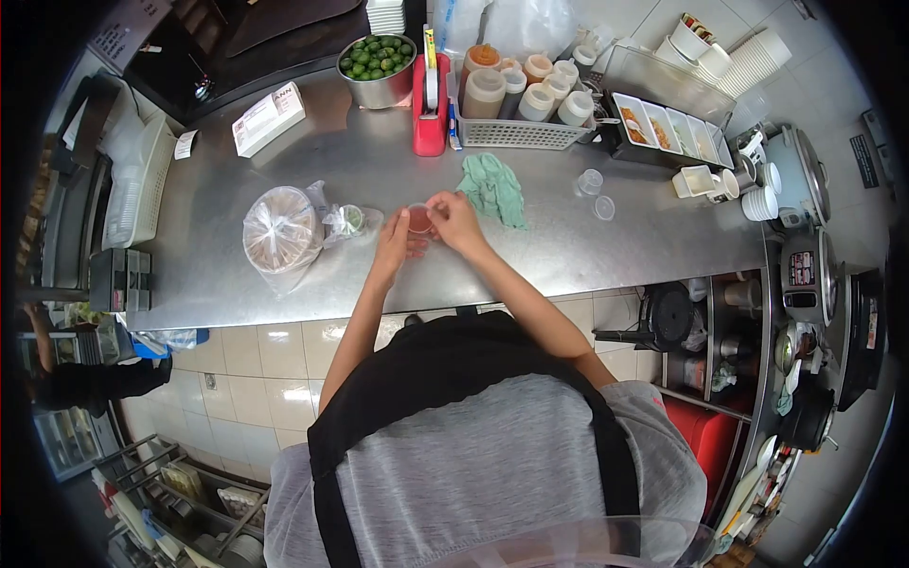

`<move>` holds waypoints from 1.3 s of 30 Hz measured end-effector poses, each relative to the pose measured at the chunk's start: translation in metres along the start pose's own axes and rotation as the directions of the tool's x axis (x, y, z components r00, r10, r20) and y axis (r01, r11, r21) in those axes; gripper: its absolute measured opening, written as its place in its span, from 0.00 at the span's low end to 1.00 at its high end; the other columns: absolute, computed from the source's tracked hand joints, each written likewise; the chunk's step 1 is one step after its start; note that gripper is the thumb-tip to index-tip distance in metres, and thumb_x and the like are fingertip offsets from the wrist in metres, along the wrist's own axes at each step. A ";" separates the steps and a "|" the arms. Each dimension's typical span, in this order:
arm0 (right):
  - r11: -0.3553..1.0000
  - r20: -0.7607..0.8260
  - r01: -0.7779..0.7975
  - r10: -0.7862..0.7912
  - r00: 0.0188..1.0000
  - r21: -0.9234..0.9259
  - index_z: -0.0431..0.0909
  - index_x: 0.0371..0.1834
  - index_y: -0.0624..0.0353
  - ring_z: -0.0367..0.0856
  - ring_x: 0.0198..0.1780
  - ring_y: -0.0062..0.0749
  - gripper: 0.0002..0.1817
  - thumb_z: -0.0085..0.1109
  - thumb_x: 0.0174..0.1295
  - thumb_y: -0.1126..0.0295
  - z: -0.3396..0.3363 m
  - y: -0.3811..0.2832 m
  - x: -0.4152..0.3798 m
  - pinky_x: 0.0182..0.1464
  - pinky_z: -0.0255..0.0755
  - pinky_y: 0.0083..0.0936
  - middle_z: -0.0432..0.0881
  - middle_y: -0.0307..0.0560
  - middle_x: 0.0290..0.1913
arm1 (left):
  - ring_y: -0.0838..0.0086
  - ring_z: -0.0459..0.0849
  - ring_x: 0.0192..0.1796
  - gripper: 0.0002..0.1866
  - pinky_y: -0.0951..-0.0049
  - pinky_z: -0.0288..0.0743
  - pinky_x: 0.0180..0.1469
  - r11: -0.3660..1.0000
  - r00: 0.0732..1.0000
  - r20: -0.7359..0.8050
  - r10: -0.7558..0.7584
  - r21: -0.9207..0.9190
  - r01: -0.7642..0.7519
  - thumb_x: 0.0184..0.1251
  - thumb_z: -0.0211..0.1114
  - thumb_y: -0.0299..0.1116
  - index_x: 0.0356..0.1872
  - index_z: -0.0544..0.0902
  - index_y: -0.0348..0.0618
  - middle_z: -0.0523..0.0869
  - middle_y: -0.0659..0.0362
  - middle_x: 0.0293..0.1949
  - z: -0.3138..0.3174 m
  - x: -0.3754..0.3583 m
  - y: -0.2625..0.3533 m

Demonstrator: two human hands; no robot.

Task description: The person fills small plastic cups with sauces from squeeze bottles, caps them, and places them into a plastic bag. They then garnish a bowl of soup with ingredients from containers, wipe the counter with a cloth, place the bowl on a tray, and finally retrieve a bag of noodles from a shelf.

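Note:
A small clear sauce cup (419, 221) with reddish contents is between my two hands over the steel counter. My left hand (393, 244) wraps its thumb and fingers around the cup's left side. On the other side, my right hand (456, 225) is closed in a pinch at the cup's rim. Just left of my left hand lies a small clear bag (352, 221) with something green and white in it. Beyond that sits a larger tied plastic bag (282, 230) holding a round container. A crumpled green cloth (493, 190) lies beyond my right hand.
Two small clear cups or lids (591, 181) stand to the right. Along the back are a pot of green limes (377, 71), a red tape dispenser (430, 114), a basket of squeeze bottles (524, 133), a condiment tray (665, 128) and a white box (269, 119). Another person (95, 379) is at far left.

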State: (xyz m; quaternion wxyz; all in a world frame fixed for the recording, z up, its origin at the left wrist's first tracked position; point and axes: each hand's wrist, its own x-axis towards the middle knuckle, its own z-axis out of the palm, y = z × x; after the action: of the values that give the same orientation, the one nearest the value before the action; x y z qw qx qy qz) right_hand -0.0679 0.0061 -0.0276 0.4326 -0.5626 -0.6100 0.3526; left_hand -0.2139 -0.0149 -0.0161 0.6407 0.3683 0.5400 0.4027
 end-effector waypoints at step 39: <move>0.946 0.191 0.324 -0.318 0.929 0.002 0.77 0.49 0.56 0.78 0.50 0.34 0.22 0.61 0.48 0.83 -0.177 -0.101 0.070 0.49 0.74 0.29 0.74 0.44 0.56 | 0.73 0.79 0.47 0.25 0.74 0.77 0.41 0.952 0.940 0.153 0.304 -0.022 -0.304 0.59 0.62 0.21 0.59 0.69 0.36 0.78 0.56 0.49 0.005 -0.082 0.071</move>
State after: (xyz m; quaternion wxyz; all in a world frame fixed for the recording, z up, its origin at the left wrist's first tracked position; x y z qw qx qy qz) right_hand 0.0573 0.0538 0.1411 0.4161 -0.4257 -0.7372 0.3198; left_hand -0.2247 -0.0612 0.0813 0.6106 0.4779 0.4257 0.4664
